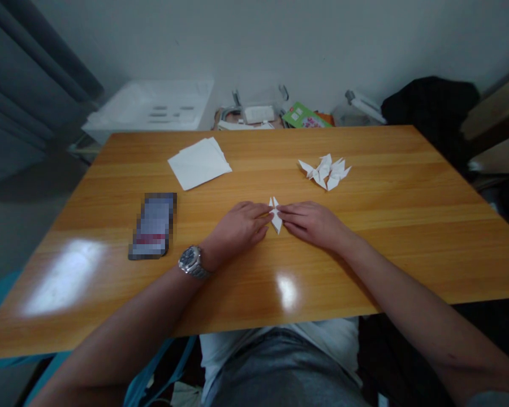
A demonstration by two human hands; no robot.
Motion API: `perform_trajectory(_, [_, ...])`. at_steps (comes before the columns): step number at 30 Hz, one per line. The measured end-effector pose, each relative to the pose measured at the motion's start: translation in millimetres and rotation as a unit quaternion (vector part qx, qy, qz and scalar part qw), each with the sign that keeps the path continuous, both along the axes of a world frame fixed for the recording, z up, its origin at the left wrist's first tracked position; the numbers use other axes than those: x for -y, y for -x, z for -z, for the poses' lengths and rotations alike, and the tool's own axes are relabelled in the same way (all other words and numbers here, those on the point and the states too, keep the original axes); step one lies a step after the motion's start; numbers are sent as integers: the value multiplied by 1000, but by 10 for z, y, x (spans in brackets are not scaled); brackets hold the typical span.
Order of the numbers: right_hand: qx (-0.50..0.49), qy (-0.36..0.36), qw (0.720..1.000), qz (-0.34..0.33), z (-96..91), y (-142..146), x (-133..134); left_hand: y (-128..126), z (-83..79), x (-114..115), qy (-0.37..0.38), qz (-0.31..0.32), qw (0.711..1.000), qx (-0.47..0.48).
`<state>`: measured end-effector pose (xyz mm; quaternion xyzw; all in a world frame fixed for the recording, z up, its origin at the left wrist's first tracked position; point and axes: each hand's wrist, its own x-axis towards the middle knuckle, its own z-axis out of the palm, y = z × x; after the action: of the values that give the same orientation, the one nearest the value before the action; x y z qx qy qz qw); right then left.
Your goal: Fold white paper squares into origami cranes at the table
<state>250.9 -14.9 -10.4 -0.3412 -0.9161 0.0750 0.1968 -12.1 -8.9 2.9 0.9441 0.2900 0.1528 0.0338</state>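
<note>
A small folded white paper, a slim diamond with two narrow points at its far end, lies on the wooden table between my hands. From the left, my left hand has its fingertips closed on the paper's edge. My right hand grips the opposite edge, fingers close together and pressed down on it. Fingertips cover part of the paper's sides. Beyond my right hand sits a cluster of folded paper cranes, wings and points overlapping. A stack of white paper sheets lies farther off to the left.
A phone with a blurred screen lies left of my left hand. Behind the wooden table are a white plastic tray, a green booklet and a black cloth-like item. A watch is on my left wrist.
</note>
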Motion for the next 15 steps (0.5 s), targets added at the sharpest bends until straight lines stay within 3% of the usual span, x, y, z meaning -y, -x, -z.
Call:
perform_trajectory(9, [14, 1, 1000, 9, -48, 23, 29, 80, 44, -10, 25, 45, 999, -6])
perform_trajectory(15, [24, 0, 1000, 17, -63, 28, 40, 85, -44, 14, 42, 43, 998, -30])
